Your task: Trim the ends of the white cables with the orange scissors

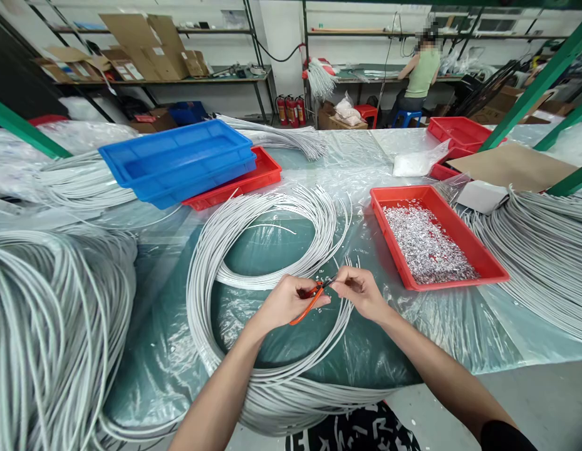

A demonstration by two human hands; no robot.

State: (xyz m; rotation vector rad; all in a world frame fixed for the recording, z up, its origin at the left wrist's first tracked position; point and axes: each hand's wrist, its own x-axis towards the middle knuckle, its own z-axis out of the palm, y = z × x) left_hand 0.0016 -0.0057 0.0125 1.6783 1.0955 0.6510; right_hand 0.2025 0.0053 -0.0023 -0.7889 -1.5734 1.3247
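Observation:
My left hand [291, 300] is closed around a small pair of pliers or cutters [311, 303] with orange handles. The dark jaws point right, toward the fingertips of my right hand [359, 289]. Those fingers are pinched together at the jaws; a cable end seems to be between them, but it is too small to tell. Beneath both hands lies a large coil of grey-white cables [203, 294], with several loose ends standing up beside my right hand. Small bits are scattered on the table just behind the jaws.
Right of the coil stands a red tray [398, 269] of small shiny parts. A blue tray [178, 156] rests on another red tray [267, 172] behind. Thick cable bundles lie left [60, 326] and right [544, 250]. Green posts [539, 81] rise at the sides. A person [420, 75] sits at the back.

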